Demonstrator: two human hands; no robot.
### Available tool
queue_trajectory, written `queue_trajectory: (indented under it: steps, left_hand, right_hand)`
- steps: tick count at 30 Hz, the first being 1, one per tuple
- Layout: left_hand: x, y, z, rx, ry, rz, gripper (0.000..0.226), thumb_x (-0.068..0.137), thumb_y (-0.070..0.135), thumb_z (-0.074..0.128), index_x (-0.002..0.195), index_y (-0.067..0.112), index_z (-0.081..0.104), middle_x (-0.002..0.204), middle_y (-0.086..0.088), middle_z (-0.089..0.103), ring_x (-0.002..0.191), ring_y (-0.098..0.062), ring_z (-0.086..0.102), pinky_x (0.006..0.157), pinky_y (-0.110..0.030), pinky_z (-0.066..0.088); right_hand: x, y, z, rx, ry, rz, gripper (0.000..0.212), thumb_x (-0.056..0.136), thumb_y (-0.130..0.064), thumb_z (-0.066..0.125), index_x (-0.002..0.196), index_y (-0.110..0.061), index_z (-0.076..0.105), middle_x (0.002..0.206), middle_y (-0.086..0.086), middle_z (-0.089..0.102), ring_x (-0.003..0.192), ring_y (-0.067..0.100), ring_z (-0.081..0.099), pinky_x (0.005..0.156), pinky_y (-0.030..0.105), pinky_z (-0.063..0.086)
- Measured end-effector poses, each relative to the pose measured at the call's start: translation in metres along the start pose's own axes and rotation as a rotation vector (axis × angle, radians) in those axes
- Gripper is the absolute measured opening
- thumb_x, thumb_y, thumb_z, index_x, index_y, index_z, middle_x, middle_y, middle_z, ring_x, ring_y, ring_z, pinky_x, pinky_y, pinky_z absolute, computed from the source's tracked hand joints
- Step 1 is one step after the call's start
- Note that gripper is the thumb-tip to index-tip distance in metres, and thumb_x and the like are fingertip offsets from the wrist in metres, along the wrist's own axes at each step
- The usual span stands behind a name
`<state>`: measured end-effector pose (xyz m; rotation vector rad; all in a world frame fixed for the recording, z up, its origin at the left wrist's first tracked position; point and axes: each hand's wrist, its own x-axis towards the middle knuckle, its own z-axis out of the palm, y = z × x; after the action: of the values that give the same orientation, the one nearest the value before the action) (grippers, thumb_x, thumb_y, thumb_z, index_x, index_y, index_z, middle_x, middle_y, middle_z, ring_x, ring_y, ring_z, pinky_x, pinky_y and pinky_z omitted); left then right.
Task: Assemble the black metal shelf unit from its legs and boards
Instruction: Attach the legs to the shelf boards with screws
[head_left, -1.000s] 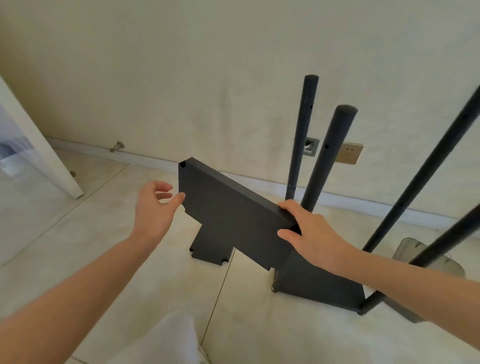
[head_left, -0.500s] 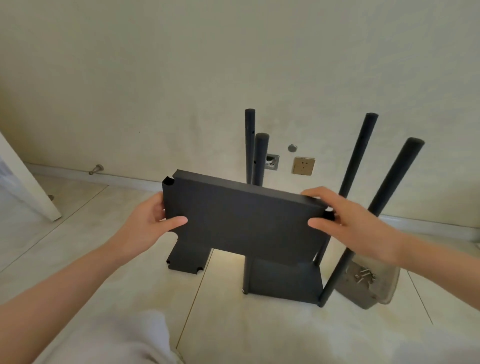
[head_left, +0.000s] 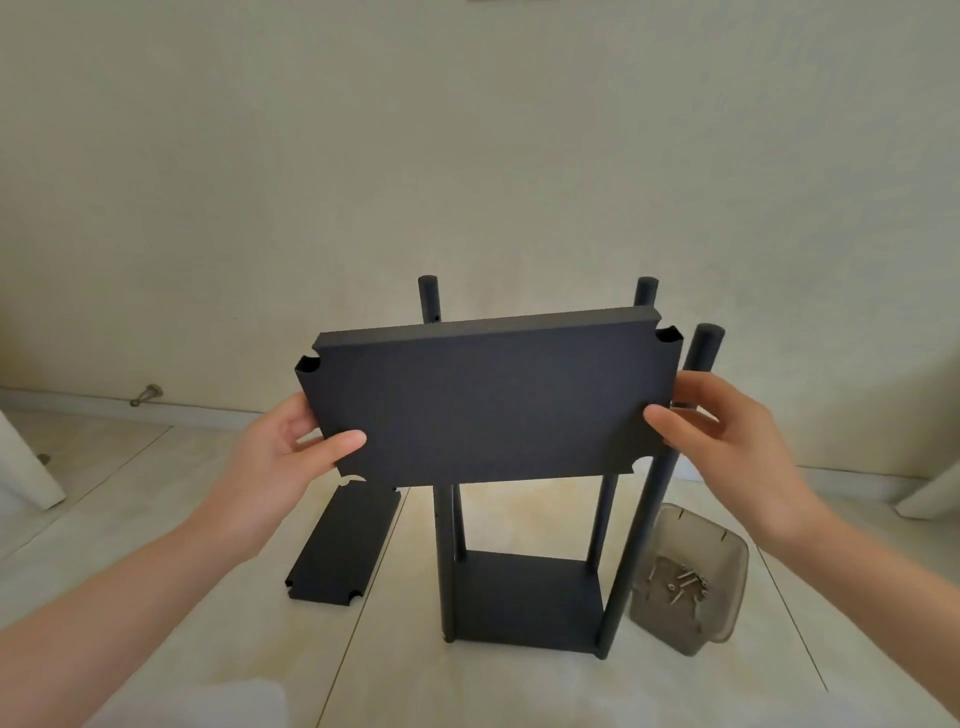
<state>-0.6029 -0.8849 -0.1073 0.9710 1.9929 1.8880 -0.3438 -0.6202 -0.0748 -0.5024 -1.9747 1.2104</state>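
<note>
A flat black metal board (head_left: 488, 400) is held up in the middle of the frame. The left hand (head_left: 275, 462) pinches its left edge, thumb in front and fingers behind. The right hand (head_left: 737, 441) pinches its right edge the same way. Lower down, four round black legs (head_left: 640, 545) stand on a black bottom board (head_left: 524, 603).

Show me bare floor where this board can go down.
Bare floor lies left of the spare board, toward the skirting, and right of the screw tray. It is crowded between spare board, frame and tray, which sit close together.
</note>
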Motion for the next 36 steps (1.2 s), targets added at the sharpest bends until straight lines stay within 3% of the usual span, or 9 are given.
queue_trajectory:
  steps: [3,7,10,14,19,24,28,33,36]
  left_hand:
    - [0.009,0.016,0.011,-0.042,0.002,-0.023,0.037,0.089,0.007,0.07,0.119,0.029,0.069,0.118,0.007,0.074,0.111,-0.015,0.07,0.09,-0.038,0.054]
    - [0.029,0.048,0.02,-0.021,0.022,-0.013,0.029,0.09,0.014,0.071,0.115,0.029,0.071,0.111,0.008,0.076,0.102,-0.014,0.073,0.084,-0.036,0.056]
    - [0.049,0.073,0.029,-0.03,0.035,0.041,0.025,0.091,0.019,0.071,0.114,0.03,0.073,0.109,0.009,0.076,0.098,-0.01,0.074,0.073,-0.024,0.059]
    - [0.08,0.094,0.044,-0.175,0.081,0.007,0.042,0.09,0.019,0.073,0.13,0.027,0.064,0.108,0.006,0.077,0.097,-0.012,0.074,0.08,-0.029,0.057]
    - [0.108,0.098,0.062,-0.292,0.152,-0.05,0.038,0.09,0.018,0.074,0.126,0.019,0.066,0.109,0.004,0.077,0.096,-0.012,0.074,0.076,-0.03,0.057]
    - [0.124,0.092,0.075,-0.305,0.085,-0.118,0.019,0.094,0.016,0.068,0.111,0.023,0.073,0.097,0.01,0.078,0.078,-0.005,0.073,0.066,-0.023,0.055]
    - [0.133,0.088,0.077,-0.304,0.057,-0.188,0.017,0.095,0.014,0.066,0.107,0.021,0.075,0.095,0.007,0.078,0.083,-0.012,0.071,0.082,-0.032,0.053]
    - [0.137,0.083,0.077,-0.399,0.041,-0.248,0.017,0.095,0.011,0.064,0.106,0.018,0.074,0.092,0.005,0.078,0.086,-0.012,0.071,0.063,-0.024,0.059]
    - [0.139,0.081,0.078,-0.414,0.052,-0.27,0.019,0.095,0.011,0.065,0.112,0.014,0.072,0.097,0.001,0.077,0.081,-0.013,0.071,0.061,-0.025,0.059]
  right_hand:
    - [0.004,-0.002,-0.012,-0.011,0.039,-0.047,0.034,0.094,-0.014,0.063,0.104,-0.046,0.059,0.096,-0.024,0.068,0.086,-0.001,0.067,0.066,0.007,0.049]
    - [0.02,-0.009,-0.028,0.035,0.066,-0.114,0.037,0.096,-0.012,0.059,0.102,-0.047,0.064,0.095,-0.016,0.069,0.081,0.003,0.068,0.067,0.011,0.051]
    - [0.045,-0.023,-0.039,0.039,0.092,-0.143,0.032,0.097,-0.014,0.057,0.1,-0.044,0.068,0.096,-0.018,0.071,0.078,0.0,0.066,0.066,0.013,0.052]
    - [0.087,-0.035,-0.046,0.047,0.117,-0.078,0.022,0.096,-0.019,0.056,0.094,-0.033,0.072,0.096,-0.014,0.074,0.083,0.004,0.067,0.076,0.026,0.056]
    - [0.122,-0.031,-0.046,0.069,0.088,0.049,0.022,0.097,-0.015,0.052,0.088,-0.014,0.071,0.069,-0.01,0.063,0.062,0.007,0.056,0.067,0.023,0.056]
    - [0.139,-0.02,-0.047,0.054,0.085,0.166,0.02,0.099,-0.015,0.051,0.099,-0.006,0.069,0.079,0.0,0.058,0.068,0.014,0.054,0.067,0.03,0.052]
    - [0.143,-0.011,-0.051,0.084,0.071,0.207,0.021,0.099,-0.016,0.053,0.102,-0.004,0.069,0.091,0.005,0.061,0.078,0.017,0.055,0.069,0.03,0.054]
    - [0.149,-0.005,-0.051,0.167,0.059,0.264,0.018,0.099,-0.015,0.054,0.093,-0.01,0.07,0.095,0.004,0.066,0.079,0.019,0.06,0.078,0.038,0.054]
    - [0.153,0.001,-0.051,0.169,0.042,0.3,0.017,0.099,-0.015,0.055,0.095,-0.006,0.069,0.097,0.007,0.065,0.077,0.021,0.06,0.069,0.036,0.052]
